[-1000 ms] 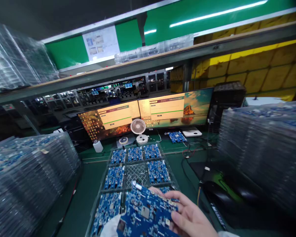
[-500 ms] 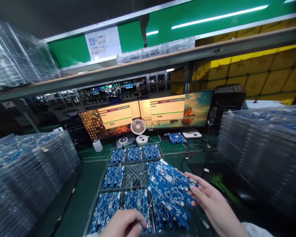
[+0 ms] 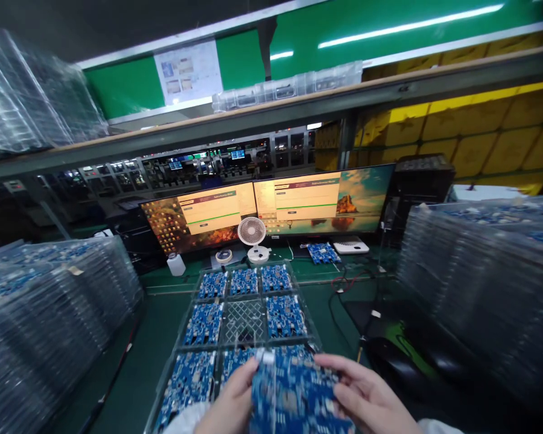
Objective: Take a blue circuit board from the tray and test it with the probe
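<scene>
Between my two hands is a blue circuit board [image 3: 294, 392], held low and close in front of me and slightly blurred. My left hand [image 3: 235, 395] grips its left edge, thumb near a white connector at the top corner. On the right side, my right hand [image 3: 364, 392] pinches the board's edge between thumb and fingers. Beneath and beyond it lies a clear plastic tray [image 3: 180, 337] with several blue circuit boards in its compartments. The middle compartment [image 3: 244, 321] holds no board and shows its crosshatched floor. The held board hides part of the tray's near row.
Tall stacks of board-filled trays stand at left [image 3: 72, 313] and right [image 3: 461, 277]. Behind the tray are a small white fan [image 3: 252, 232], a white bottle [image 3: 176, 264], another circuit board [image 3: 323, 253] and two monitors [image 3: 298, 205]. Cables [image 3: 339, 289] cross the bench at right.
The board has come down and toward me, from tilted in my right hand to held by both hands. My left hand has moved from over the tray onto the board's left edge.
</scene>
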A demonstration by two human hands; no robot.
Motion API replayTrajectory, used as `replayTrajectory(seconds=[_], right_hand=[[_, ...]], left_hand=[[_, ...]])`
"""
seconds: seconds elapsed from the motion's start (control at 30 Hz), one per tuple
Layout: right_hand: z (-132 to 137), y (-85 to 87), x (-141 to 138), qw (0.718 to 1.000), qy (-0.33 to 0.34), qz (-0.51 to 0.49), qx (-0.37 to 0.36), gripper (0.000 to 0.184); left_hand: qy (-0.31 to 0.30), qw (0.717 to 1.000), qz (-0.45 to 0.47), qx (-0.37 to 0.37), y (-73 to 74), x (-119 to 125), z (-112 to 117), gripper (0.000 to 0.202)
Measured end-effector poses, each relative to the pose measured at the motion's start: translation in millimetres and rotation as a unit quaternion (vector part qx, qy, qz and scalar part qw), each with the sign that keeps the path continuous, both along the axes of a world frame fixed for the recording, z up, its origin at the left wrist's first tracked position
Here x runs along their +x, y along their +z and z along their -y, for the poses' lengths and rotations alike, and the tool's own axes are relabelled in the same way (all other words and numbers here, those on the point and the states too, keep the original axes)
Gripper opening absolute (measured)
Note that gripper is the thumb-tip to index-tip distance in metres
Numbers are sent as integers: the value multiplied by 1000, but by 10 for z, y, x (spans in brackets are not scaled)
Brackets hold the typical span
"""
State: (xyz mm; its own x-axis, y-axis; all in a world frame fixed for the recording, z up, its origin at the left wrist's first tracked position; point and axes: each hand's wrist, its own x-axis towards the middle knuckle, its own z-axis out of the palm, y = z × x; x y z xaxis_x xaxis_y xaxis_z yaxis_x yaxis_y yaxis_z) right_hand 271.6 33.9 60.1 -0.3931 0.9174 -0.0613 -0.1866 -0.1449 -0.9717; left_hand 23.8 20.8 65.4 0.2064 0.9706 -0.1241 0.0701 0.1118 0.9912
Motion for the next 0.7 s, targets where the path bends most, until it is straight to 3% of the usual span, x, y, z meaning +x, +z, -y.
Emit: replayTrajectory(seconds=[0.1,0.17,0.27,0.33,0.4,0.47,0.53,0.63,0.7], right_hand=[[-130,-114,-88,988,-123,-77,-59,55],[-206,-208,-143,980,-155,-103,-73,58],[-279,-375,-211,978,-161,-110,-74,61],[-298,-484,-253,980,-162,-92,-64,62],[-299,-569,-279,985,-148,-73,-43,61],[-297,-625,-264,994,-106,-34,4,61],[-308,-668,-192,995,-54,46,72,61],[-359,-784,-7,964,-38,203,166,54],[-404,-930,107,932,-59,293,203,49]], left_hand=[[48,996,65,-43,-256,120,21,46],[47,994,78,-58,-336,153,7,54],[88,990,106,6,-384,175,-77,53],[93,979,177,43,-428,211,-154,57],[98,962,255,3,-485,248,-235,60],[152,946,279,-72,-518,224,-333,54],[241,934,239,-109,-493,85,-473,45],[361,918,139,-91,-366,-325,-795,38],[360,928,87,-42,-289,-629,-1061,38]])
